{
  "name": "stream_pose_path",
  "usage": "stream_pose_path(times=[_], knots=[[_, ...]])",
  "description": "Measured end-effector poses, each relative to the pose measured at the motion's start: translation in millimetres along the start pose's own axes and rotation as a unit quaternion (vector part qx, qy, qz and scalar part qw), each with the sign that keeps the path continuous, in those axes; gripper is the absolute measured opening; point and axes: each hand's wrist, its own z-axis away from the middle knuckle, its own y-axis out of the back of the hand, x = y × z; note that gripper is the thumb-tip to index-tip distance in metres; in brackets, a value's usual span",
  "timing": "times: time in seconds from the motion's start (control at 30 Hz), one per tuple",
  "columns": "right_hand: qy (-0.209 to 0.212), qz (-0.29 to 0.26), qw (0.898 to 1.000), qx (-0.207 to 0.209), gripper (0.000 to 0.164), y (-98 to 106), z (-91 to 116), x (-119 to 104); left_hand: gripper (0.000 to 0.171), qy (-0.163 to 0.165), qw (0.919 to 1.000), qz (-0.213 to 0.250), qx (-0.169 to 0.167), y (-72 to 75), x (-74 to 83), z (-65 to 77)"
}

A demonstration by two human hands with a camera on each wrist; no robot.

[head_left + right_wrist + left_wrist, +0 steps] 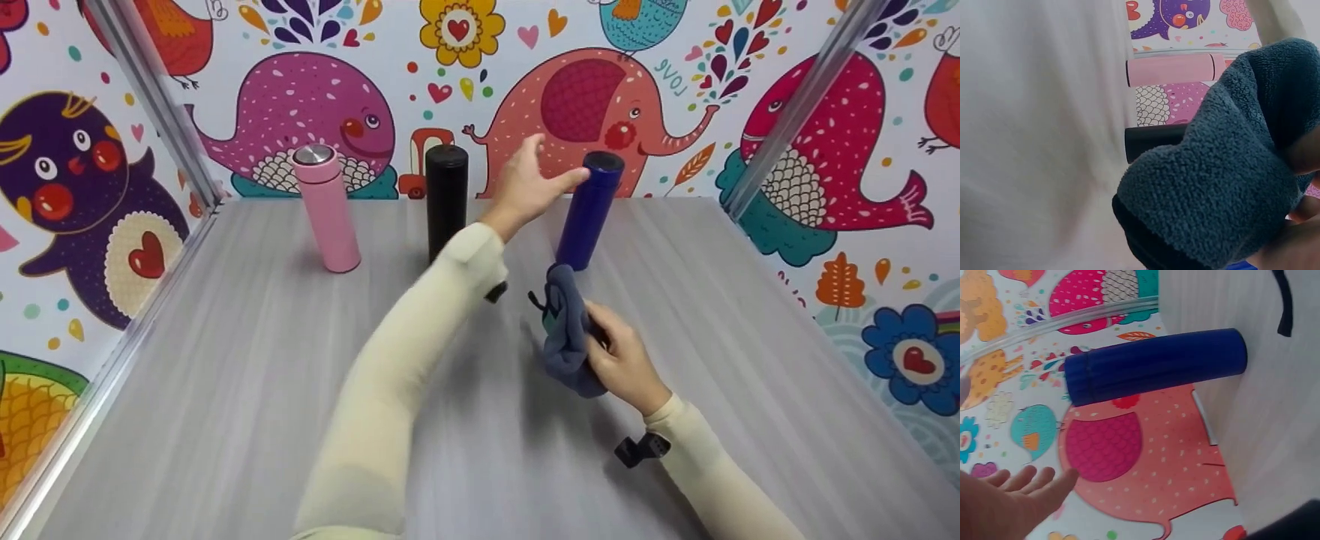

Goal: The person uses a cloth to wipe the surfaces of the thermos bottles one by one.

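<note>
A dark blue thermos bottle point(589, 214) stands upright at the back right of the table. My left hand point(525, 184) reaches in beside its upper part, fingers extended and thumb pointing at the lid; the left wrist view shows a gap between the fingers and the blue bottle point(1154, 365). Just in front of that bottle, my right hand point(628, 361) grips a bunched grey-blue towel point(566, 341). Close up in the right wrist view, the towel point(1219, 163) looks fluffy, and fingers pinch its side. A thin dark loop sticks out of the cloth.
A pink thermos bottle point(330, 214) with a silver-topped lid stands at the back left. Between it and the blue one is a black thermos bottle point(446, 199), partly behind my left forearm. Printed panels point(517, 45) with metal corner posts enclose the grey table point(225, 420).
</note>
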Motion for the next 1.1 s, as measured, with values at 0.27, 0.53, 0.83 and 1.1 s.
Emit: stream_pose_path(times=[0.27,0.53,0.83,1.1], knots=[[0.000,-0.025,1.000,-0.003,0.044,0.1,14.3,1.0,0.109,0.052,0.9980,-0.034,-0.010,-40.0,-25.6,-28.5],[-0.005,-0.023,1.000,0.013,0.044,8.5,14.7,-21.9,0.091,0.045,0.9966,-0.069,-0.004,-71.9,-35.6,-36.2],[-0.016,0.002,1.000,0.018,0.044,23.8,13.7,-12.1,0.060,-0.014,0.9967,-0.077,0.022,-70.4,-40.2,-32.6],[-0.025,-0.011,0.999,0.040,0.039,36.5,3.8,7.1,0.067,-0.081,0.9962,-0.029,-0.013,-22.3,-29.7,-0.6]])
